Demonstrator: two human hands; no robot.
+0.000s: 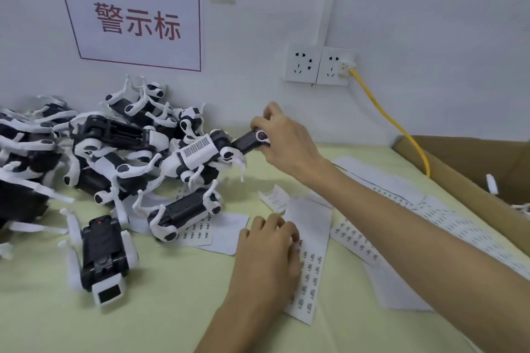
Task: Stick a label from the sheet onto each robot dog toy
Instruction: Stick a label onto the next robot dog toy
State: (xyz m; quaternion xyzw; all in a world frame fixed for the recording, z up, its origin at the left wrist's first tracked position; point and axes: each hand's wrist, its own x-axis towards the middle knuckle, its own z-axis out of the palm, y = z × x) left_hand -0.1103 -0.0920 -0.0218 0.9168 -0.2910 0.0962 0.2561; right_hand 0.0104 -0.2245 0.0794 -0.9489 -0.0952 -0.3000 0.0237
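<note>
Beside the heap of toys (94, 157), the right hand (282, 135) grips a robot dog toy (212, 152) by its dark end, lifted off the table (143, 309), while the left hand (266, 249), fingers curled, seems to pinch at the label sheet (311, 261) nearer than the heap.

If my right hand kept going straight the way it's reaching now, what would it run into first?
Probably the pile of robot dog toys. The right hand already grips one toy at the pile's edge and points left into it, though depth is hard to judge.
</note>
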